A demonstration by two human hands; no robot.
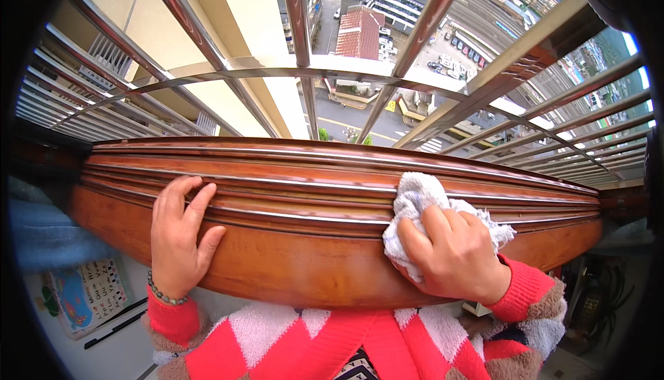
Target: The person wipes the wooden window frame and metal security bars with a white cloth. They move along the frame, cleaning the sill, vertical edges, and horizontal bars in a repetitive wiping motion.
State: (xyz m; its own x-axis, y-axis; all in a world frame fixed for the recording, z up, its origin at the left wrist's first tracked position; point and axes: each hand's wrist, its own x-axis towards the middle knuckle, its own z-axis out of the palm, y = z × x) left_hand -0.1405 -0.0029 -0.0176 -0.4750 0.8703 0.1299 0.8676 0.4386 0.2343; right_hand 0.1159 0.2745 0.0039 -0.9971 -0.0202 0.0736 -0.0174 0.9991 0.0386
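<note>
A window sill of reddish-brown wood-look finish spans the view in front of me, with several raised sliding-window tracks along its far side. My left hand rests on the left part of the sill, fingertips at the tracks, fingers apart and nothing held. A beaded bracelet circles that wrist. My right hand is closed around a crumpled white terry cloth, pressed against the tracks and the sill right of the middle. The fingertips are hidden in the cloth.
Shiny metal security bars and a curved-looking crossbar stand just beyond the tracks. Far below lie a street, parked cars and a red-roofed building. Blue fabric and an alphabet picture board are at the left; a dark plant-like shape is at the right.
</note>
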